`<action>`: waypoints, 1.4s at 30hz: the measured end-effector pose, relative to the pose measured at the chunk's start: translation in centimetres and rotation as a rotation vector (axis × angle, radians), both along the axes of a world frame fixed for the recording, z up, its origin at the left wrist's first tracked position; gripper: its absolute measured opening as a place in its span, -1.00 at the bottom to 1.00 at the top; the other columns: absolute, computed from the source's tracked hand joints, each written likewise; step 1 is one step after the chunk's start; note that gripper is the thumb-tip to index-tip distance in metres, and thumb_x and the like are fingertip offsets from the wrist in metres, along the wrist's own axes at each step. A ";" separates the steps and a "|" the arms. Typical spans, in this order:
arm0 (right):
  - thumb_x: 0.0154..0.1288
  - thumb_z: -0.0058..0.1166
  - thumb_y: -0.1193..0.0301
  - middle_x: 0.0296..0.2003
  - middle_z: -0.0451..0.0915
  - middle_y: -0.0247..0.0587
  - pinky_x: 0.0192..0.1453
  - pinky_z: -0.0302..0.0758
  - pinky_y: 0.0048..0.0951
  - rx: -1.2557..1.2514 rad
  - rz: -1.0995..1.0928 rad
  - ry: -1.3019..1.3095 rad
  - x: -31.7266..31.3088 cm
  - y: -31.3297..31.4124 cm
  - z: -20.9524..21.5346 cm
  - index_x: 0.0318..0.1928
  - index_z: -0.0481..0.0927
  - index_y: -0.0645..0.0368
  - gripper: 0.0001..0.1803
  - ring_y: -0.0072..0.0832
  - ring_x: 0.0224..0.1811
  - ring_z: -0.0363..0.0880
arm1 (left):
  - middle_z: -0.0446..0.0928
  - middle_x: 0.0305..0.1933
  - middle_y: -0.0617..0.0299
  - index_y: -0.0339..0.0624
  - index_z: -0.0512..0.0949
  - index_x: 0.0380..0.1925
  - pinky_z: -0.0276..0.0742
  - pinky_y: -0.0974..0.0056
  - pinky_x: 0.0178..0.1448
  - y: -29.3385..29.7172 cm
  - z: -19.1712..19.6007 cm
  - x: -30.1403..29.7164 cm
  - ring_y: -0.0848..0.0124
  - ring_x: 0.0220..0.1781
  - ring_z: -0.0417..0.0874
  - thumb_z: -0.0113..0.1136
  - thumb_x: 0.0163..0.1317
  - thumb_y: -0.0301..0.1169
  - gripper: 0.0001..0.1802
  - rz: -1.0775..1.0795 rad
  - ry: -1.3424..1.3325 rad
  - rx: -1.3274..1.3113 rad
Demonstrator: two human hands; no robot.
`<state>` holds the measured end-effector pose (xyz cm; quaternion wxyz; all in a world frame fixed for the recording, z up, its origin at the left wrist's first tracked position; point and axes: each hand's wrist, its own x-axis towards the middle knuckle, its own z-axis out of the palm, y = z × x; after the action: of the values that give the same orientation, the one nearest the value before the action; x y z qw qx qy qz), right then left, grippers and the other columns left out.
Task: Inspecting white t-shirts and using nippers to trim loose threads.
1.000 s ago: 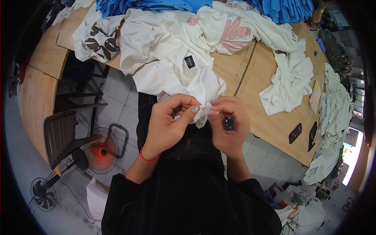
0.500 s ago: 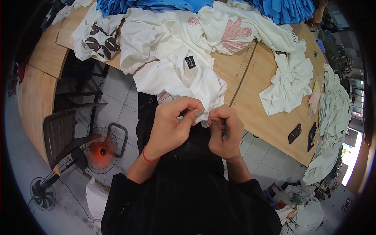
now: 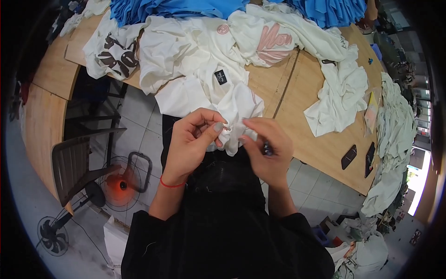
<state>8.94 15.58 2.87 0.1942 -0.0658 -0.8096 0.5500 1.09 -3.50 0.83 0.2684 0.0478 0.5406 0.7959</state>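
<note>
A white shirt [image 3: 186, 95] with a black neck label hangs over the table's near edge toward my lap. My left hand [image 3: 195, 139], with a red string round the wrist, pinches a gathered bit of its cloth between thumb and forefinger. Close beside it, my right hand [image 3: 271, 151] has thumb and forefinger parted at the same cloth. Tucked in the curled fingers of that hand is a small dark object [image 3: 267, 149], mostly hidden, its kind unclear.
More white garments [image 3: 337, 95] with pink and dark prints lie across the wooden table [image 3: 320, 151]. Blue cloth [image 3: 176, 8] is piled at the back. Two dark flat pieces [image 3: 349, 156] rest at the right. A chair [image 3: 72, 162] and fans [image 3: 121, 185] stand at left.
My right thumb and forefinger have spread apart from their pinch. More of the gathered cloth shows between my hands, and my left hand has shifted slightly left.
</note>
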 end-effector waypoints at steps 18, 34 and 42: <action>0.28 0.18 0.75 -0.21 0.60 -0.10 -0.12 0.52 -0.39 -0.008 0.103 -0.024 0.0 0.5 -2.2 -0.08 0.60 0.30 -0.77 -0.29 -0.25 0.61 | 0.68 -0.22 0.39 -0.23 0.65 -0.13 0.51 0.53 -0.15 0.1 -0.9 0.0 0.69 -0.26 0.63 0.53 0.31 -0.67 -0.75 0.051 0.074 -0.110; 0.51 0.08 0.66 -0.30 0.61 -0.18 -0.21 0.54 -0.30 -0.006 0.241 -0.130 0.8 0.6 -1.2 -0.05 0.55 0.26 -0.90 -0.42 -0.34 0.63 | 0.78 -0.31 0.07 -0.34 0.81 -0.18 0.57 0.35 -0.24 0.5 -0.7 -0.3 0.42 -0.40 0.71 0.48 0.34 -0.61 -0.92 0.174 0.592 -0.545; 0.57 0.19 0.65 -0.24 0.78 -0.17 -0.12 0.66 -0.46 -0.311 0.125 -0.389 1.6 0.3 -2.1 -0.02 0.67 0.33 -0.93 -0.58 -0.26 0.74 | 0.76 -0.33 0.09 -0.33 0.74 -0.14 0.62 0.28 -0.20 0.8 -1.8 -0.2 0.29 -0.36 0.79 0.42 0.37 -0.62 -0.90 0.050 0.755 -0.587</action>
<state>10.51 15.92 0.76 -0.0123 -0.1492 -0.7399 0.6559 0.88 -2.68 -0.95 0.0363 0.2428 0.8031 0.5429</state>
